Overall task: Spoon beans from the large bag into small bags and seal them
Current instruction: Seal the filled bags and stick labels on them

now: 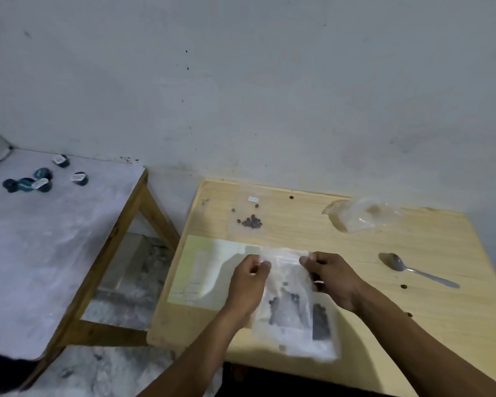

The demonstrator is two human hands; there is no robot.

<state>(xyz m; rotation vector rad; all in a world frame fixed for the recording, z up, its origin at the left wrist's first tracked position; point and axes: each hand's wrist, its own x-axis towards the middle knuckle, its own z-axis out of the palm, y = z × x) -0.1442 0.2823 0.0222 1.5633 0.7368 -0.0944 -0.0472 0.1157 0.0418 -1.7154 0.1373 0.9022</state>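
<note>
Above the wooden table [384, 253] I hold a small clear bag [288, 293] with dark beans in its lower part. My left hand [248, 282] pinches the bag's top left corner, and my right hand [331, 277] pinches its top right corner. Another small bag [248, 217] with a few dark beans lies flat at the table's far side. The large clear bag [361, 214] lies crumpled at the far right. A metal spoon [413, 269] lies on the table to the right of my hands.
A pale sheet of paper [201, 270] lies under my left hand. Loose beans [403, 287] dot the tabletop. To the left stands a second table with a white top [55, 239] carrying several dark round containers [40, 179]. A wall rises close behind.
</note>
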